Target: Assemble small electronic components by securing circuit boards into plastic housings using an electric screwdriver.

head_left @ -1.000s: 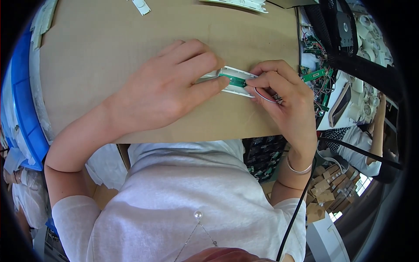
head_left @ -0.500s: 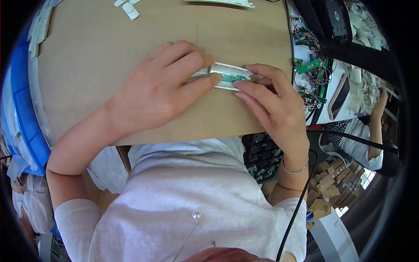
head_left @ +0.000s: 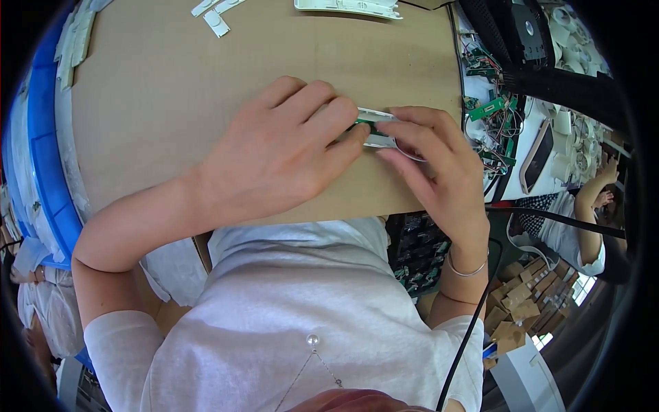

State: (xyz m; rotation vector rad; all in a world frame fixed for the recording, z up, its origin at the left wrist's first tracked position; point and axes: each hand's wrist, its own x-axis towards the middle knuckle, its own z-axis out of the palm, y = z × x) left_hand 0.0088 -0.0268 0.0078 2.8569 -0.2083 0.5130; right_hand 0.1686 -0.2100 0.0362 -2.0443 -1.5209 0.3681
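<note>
Over the brown tabletop, my hands hold a white plastic housing (head_left: 379,141), long and narrow, with a green circuit board (head_left: 369,125) inside it. My left hand (head_left: 274,154) covers the housing's left part, its fingers bent and its thumb and fingertips pressed at the board. On the right end, my right hand (head_left: 443,161) grips the housing between thumb and fingers, the forefinger reaching along the far side. A thin pale wire or curved edge (head_left: 410,155) shows beneath the right fingers; I cannot tell which. Much of the housing is hidden by my fingers.
A longer white plastic shell (head_left: 349,8) and small white pieces (head_left: 217,23) lie at the far side. Wired green boards (head_left: 491,110) and a phone (head_left: 535,156) are at the right. A blue bin (head_left: 51,158) stands left. Black cables (head_left: 556,218) hang at right; co-workers sit beyond.
My left hand has slid right along the housing, covering more of the board. My right fingers have bent further over the right end, where the pale curved line now shows.
</note>
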